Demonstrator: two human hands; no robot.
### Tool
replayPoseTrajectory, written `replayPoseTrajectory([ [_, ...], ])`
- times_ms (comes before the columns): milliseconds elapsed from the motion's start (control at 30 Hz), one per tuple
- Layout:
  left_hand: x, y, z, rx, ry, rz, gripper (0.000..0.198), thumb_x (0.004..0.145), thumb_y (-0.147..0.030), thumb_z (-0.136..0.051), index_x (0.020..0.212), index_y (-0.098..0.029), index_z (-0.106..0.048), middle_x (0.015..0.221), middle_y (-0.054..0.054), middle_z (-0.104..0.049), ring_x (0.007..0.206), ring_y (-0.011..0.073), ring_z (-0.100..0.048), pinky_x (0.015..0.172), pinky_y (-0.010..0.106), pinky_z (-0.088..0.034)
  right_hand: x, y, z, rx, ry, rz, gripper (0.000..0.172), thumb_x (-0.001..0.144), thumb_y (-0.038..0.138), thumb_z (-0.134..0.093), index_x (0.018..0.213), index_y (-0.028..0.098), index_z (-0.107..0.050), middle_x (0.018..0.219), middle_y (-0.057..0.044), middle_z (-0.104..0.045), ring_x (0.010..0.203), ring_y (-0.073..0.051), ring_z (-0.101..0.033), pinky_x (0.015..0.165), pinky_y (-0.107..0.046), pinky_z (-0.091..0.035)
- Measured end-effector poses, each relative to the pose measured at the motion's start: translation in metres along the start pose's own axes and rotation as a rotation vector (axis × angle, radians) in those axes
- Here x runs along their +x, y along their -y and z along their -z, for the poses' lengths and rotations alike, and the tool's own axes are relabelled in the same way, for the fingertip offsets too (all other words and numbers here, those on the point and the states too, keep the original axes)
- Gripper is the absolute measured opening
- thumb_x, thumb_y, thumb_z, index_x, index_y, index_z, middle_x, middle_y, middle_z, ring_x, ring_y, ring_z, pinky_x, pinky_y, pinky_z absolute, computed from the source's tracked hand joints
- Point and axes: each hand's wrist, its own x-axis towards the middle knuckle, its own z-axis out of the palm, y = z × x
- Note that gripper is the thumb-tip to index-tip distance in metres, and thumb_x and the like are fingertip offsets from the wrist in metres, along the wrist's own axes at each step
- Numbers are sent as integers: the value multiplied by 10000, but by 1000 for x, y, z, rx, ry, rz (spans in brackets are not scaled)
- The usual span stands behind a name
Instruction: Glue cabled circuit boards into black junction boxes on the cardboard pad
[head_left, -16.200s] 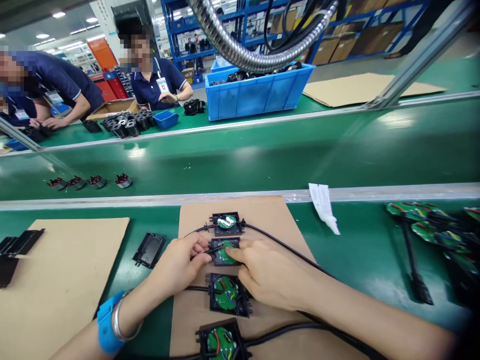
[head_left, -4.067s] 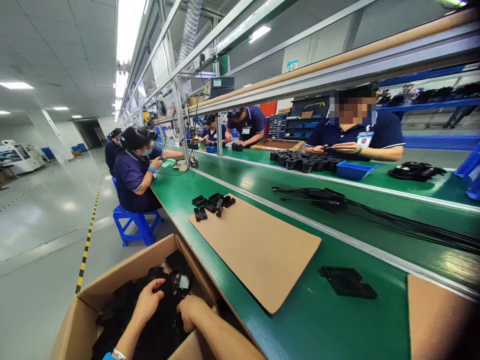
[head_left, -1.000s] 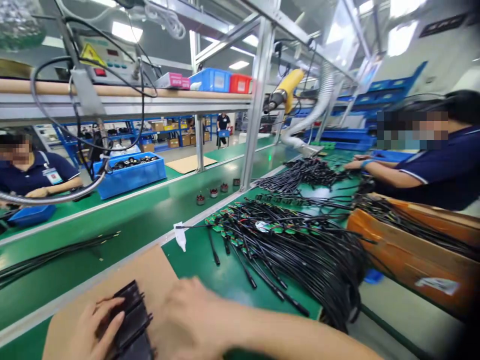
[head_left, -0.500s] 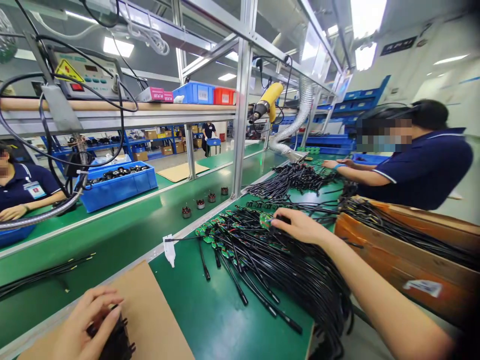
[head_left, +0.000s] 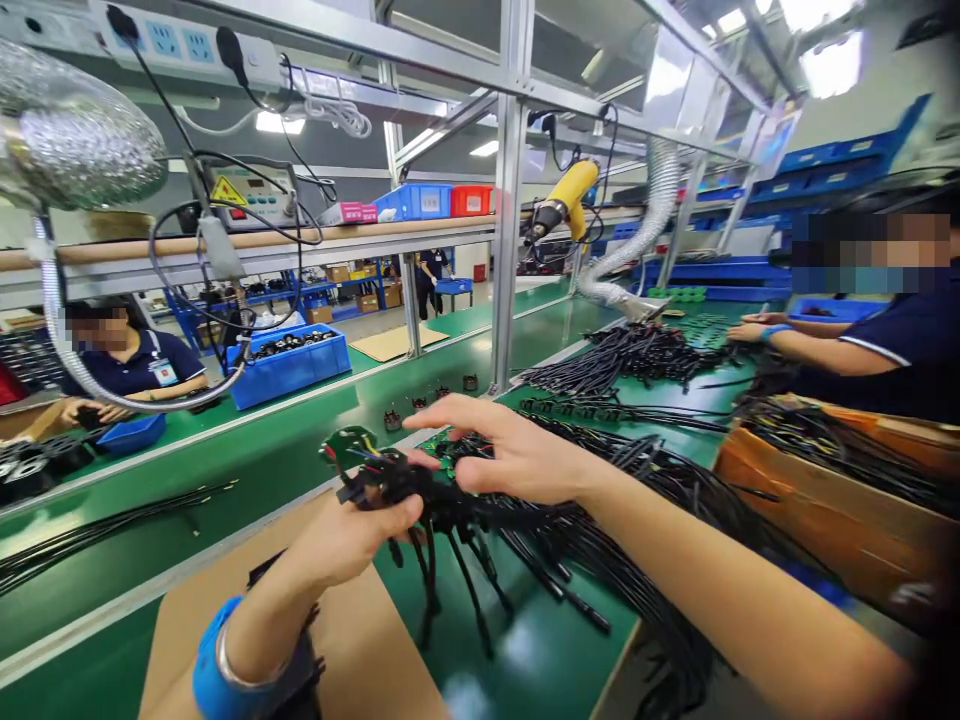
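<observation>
My left hand (head_left: 352,540), with a blue band on its wrist, is closed on a black plastic housing (head_left: 394,482) above the cardboard sheet. A green circuit board (head_left: 345,447) with coloured wires pokes out at the housing's left end. From the other end a black cable (head_left: 487,507) appears to run right, under my right hand (head_left: 510,455). That hand hovers beside the housing with fingers apart; whether a fingertip touches it I cannot tell. Beneath lies a heap of black cables (head_left: 622,530) with green boards at their ends.
Below my left forearm is a cardboard sheet (head_left: 382,640) with dark parts on it. An open cardboard box (head_left: 780,500) of cables stands at the right. A co-worker's hands (head_left: 750,328) work beyond it. A metal post (head_left: 512,240) rises behind the cables.
My right hand has moved left from the cable heap, and a circuit board is now at the housing. My left hand has risen from the cardboard with the housing. The view has shifted left.
</observation>
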Motion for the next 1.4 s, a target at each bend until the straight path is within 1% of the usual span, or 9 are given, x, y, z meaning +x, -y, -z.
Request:
replayPoseTrajectory([
  [200,-50,-18,51,-18,-52,-346,382,758,-315,-688,1093,-199,-549,1324,135,-454,1307,390,-351,989,493,-389,-46,-59,-48,84,264,-443,1256,494,518,-831,1503,144,-182,1332,-158,-468,1210,-291,-471,1035,-401,-358],
  [400,-77,-21,62,-7,-142,-413,421,736,-347,-689,1085,-175,-529,1262,143,-475,1339,409,-294,1068,561,-270,-34,-26,-84,2,107,-386,465,837,231,-447,1298,170,-447,970,-77,-602,873,-192,-574,787,-332,-454],
  [600,-89,-14,61,-54,-436,-405,251,854,-299,-621,1040,-170,-511,1258,143,-496,1257,337,-437,936,422,-437,-2,0,-105,10,121,-366,832,696,424,-686,1399,170,-323,1193,-140,-551,1007,-252,-580,823,-345,-470],
  [733,-98,-15,67,-72,-538,-377,236,833,-267,-665,998,-170,-527,1196,112,-531,1222,300,-477,863,357,-495,14,2,-118,-256,-43,-311,392,849,297,-438,1204,162,-535,1009,-113,-609,929,-234,-578,831,-362,-436],
  [867,-111,-12,80,-170,-613,-193,279,779,-225,-706,1015,-204,-559,943,26,-599,813,190,-638,740,402,-549,42,25,-83,-402,-89,-283,410,868,305,-391,1242,201,-525,895,-83,-609,803,-216,-572,743,-334,-431],
  [967,-122,-3,95,-212,-552,-51,201,745,-286,-719,863,-151,-628,832,59,-613,819,242,-636,745,469,-534,68,44,-58,-397,30,-248,317,882,344,-403,1116,238,-588,709,-9,-604,595,-163,-529,592,-276,-382],
  [1100,-126,16,99,-331,-350,-94,612,412,-490,-841,912,-182,-669,1101,132,-618,1155,404,-504,935,572,-404,94,54,-55,-390,91,-274,345,895,448,-407,731,182,-552,633,-9,-579,546,-133,-499,509,-256,-333],
  [1233,-112,38,76,-490,-66,-159,948,370,-627,-779,1191,-193,-586,1239,181,-544,1244,431,-414,1017,596,-277,105,54,-75,-283,121,-272,374,901,459,-394,684,169,-489,602,0,-550,524,-117,-478,481,-244,-316],
  [1400,-111,53,76,-389,-73,-137,1171,388,-805,-654,1352,-171,-449,1028,153,-577,1106,390,-532,965,542,-374,111,49,-86,-52,203,-113,306,911,413,-397,839,168,-564,720,8,-596,639,-120,-521,587,-233,-393],
])
